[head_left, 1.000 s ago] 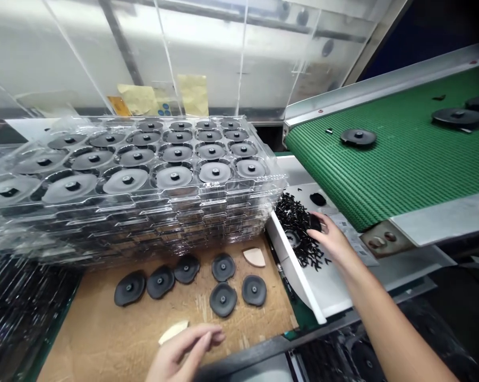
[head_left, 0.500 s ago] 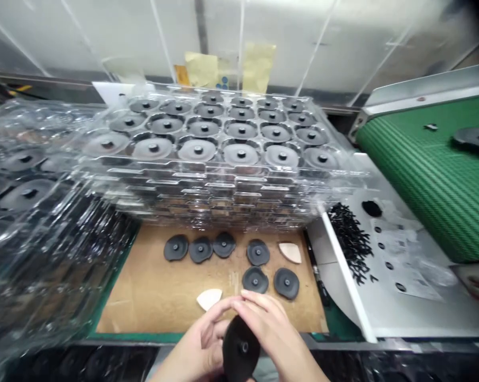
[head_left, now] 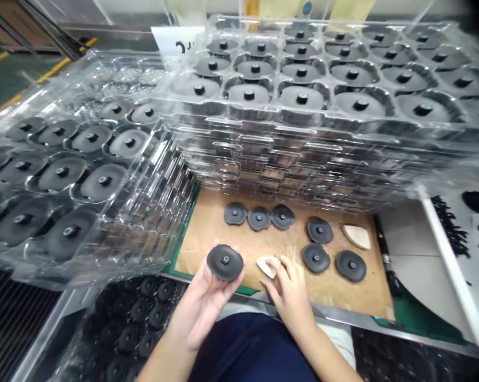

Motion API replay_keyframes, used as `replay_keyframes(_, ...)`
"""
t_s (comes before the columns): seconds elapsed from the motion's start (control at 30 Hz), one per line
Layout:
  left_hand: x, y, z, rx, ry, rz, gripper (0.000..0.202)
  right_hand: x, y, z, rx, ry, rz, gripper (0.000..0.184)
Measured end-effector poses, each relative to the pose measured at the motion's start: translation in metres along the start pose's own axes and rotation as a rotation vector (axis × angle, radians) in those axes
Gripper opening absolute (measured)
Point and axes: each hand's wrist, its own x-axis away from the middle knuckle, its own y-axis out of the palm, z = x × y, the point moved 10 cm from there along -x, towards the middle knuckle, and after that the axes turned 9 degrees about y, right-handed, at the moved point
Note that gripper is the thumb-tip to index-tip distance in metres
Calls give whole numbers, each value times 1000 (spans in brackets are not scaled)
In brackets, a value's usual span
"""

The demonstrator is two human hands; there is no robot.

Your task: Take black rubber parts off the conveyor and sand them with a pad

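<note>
My left hand (head_left: 207, 297) is closed around the rim of a round black plastic disc (head_left: 225, 262) with a small hollow post at its centre, held post side up above the board's front edge. My right hand (head_left: 289, 289) reaches down to a pale, leaf-shaped pad (head_left: 265, 266) on the cardboard. One fingertip rests on the pad, while the thumb is spread apart near its front edge. Several similar discs lie behind and beside my hands, among them a disc (head_left: 316, 258) to the right. A second pale pad (head_left: 357, 236) lies farther right.
Stacked clear plastic trays (head_left: 303, 119) full of discs rise behind the cardboard sheet (head_left: 243, 246). Another tray stack (head_left: 144, 212) stands at left. A white divider (head_left: 454, 270) borders the right side, with small black parts (head_left: 450, 228) beyond. More discs (head_left: 139, 310) sit below the bench edge.
The view has swung left. My hands, earlier together around the disc, have parted: the left has carried the disc leftward, and the right has come down onto the pale pad.
</note>
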Motion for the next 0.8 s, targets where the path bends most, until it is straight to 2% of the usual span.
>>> replay_keyframes(0.13,-4,2,11,-10,58,17,61,-2,-3,-2,17,-55,35,23)
replay_keyframes(0.23,-4,6,15,-39,100,35,68,-18,-19,-20,-17,-109,37,22)
replay_keyframes(0.3,-3,10,19,-64,145,39,65,-29,-34,-42,-56,-137,41,26)
replay_keyframes(0.37,-3,14,23,-77,193,39,53,-36,-49,-73,-94,-172,41,28)
replay_keyframes(0.43,-1,18,26,-83,235,43,44,-35,-64,-107,-124,-226,58,26)
replay_keyframes(0.53,5,25,26,-101,269,43,46,-25,-75,-142,-170,-316,53,24)
replay_keyframes(0.6,9,30,25,-117,290,30,48,-19,-79,-148,-163,-335,46,24)
replay_keyframes(0.7,13,36,24,-137,313,17,48,-16,-87,-141,-106,-321,85,23)
replay_keyframes(0.8,13,38,20,-165,293,47,50,-15,-89,-137,-143,-335,35,26)
